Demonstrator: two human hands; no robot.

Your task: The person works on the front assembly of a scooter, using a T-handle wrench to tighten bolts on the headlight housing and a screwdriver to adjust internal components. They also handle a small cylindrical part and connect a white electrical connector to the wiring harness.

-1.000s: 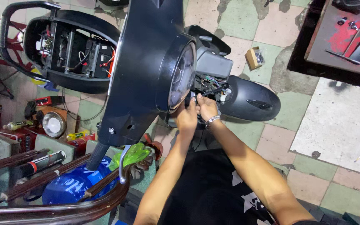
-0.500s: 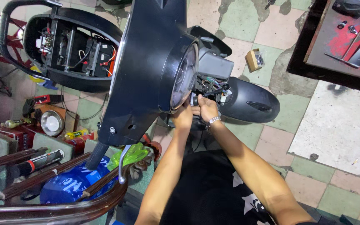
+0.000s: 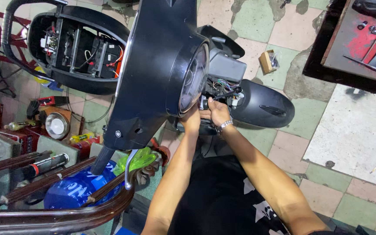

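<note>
I am reaching both arms up under the tilted black headlight housing (image 3: 157, 69). My left hand (image 3: 191, 120) is curling against its lower edge; whether it grips anything I cannot tell. My right hand (image 3: 217, 111) is pinching a connector among the coloured wires (image 3: 223, 86), just before the black front fender (image 3: 264, 104).
</note>
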